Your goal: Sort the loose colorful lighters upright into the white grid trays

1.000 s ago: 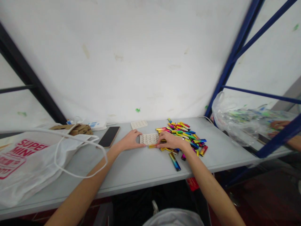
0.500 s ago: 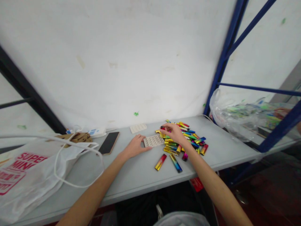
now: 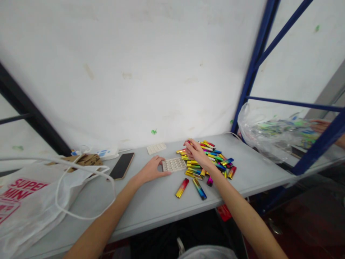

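My left hand (image 3: 153, 169) rests on the table at the left end of a white tray (image 3: 174, 164) with rows of small cells. Its fingers bear on the back corner and its thumb lies along the front edge. My right hand (image 3: 196, 154) is raised just above a pile of shiny lighters (image 3: 219, 158), its fingers closed around a lighter (image 3: 188, 142) whose red end shows. Most of that lighter is hidden by the fingers. Two lighters lie apart in front of the pile: a red and gold one (image 3: 182, 188) and a gold and blue one (image 3: 199, 189).
A second white tray (image 3: 156, 148) lies near the wall. Leftward are a phone (image 3: 122, 166), a white cable (image 3: 85, 218), crumpled brown cardboard (image 3: 87, 160) and a white plastic bag (image 3: 40, 201). Blue shelf posts (image 3: 246, 86) and clear plastic bags (image 3: 280, 133) stand right, with another person's hand (image 3: 320, 126).
My right hand has lifted slightly and turned over the pile, with the lighter in its fingers. My left hand stays at the tray. The whole view has shifted a little.
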{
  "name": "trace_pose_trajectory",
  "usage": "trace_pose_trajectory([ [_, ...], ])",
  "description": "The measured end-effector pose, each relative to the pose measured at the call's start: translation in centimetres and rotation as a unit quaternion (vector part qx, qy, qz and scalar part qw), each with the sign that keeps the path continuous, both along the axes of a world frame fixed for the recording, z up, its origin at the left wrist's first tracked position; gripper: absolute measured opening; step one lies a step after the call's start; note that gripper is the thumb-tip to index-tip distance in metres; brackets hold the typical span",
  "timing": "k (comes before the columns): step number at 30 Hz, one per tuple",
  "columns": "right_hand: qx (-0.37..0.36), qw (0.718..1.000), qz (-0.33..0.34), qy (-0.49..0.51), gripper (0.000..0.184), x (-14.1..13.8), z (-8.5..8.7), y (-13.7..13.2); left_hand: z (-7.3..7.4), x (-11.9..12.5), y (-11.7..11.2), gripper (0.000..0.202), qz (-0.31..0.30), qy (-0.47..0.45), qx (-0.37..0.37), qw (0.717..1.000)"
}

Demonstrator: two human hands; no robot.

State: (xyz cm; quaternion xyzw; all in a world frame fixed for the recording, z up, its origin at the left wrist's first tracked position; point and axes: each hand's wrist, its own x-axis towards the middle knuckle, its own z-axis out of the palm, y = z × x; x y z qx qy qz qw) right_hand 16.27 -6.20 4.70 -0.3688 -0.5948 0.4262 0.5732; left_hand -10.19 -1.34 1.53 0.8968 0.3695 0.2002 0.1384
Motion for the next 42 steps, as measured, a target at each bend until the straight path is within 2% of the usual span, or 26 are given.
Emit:
trace_pose_trajectory([
  [3, 0.023, 0.992, -0.084, -0.088, 0.044, 0.0, -0.2, 0.1, -0.1, -0.1, 0.0, 0.055, -0.008, -0.001, 0.002, 1.0],
  [7, 0.05, 0.967, -0.168, -0.188, 0.043, 0.3, -0.5, 0.3, -0.3, -0.1, 0.1, 0.055, -0.011, -0.009, 0.003, 1.0],
  [11, 0.069, 0.948, -0.191, -0.244, 0.035, 0.3, -0.8, 0.3, -0.2, -0.1, 0.0, 0.054, -0.009, -0.005, 0.0, 1.0],
  [16, 0.094, 0.936, -0.208, -0.267, 0.036, -0.2, -1.0, 0.2, -0.1, 0.0, -0.1, 0.054, -0.01, -0.007, -0.001, 1.0],
  [22, 0.122, 0.92, -0.208, -0.308, 0.045, -0.4, -0.8, -0.1, -0.4, -0.2, 0.2, 0.058, -0.008, 0.003, 0.003, 1.0],
  [29, 0.122, 0.914, -0.229, -0.313, 0.035, -0.3, -1.1, 0.0, -0.3, -0.6, 0.3, 0.077, 0.025, 0.042, 0.01, 0.999],
  [34, 0.136, 0.909, -0.229, -0.32, 0.038, -0.6, -0.8, -0.3, 0.3, -1.3, 0.7, 0.074, 0.008, 0.042, -0.004, 0.999],
  [38, 0.14, 0.906, -0.2, -0.345, 0.035, -0.8, -0.9, -0.4, 0.3, -1.6, 1.0, 0.071, -0.004, 0.02, -0.011, 1.0],
  [42, 0.194, 0.895, -0.116, -0.384, 0.02, -0.8, -1.6, -0.3, 0.0, -1.5, 1.1, 0.071, -0.005, -0.003, -0.012, 1.0],
])
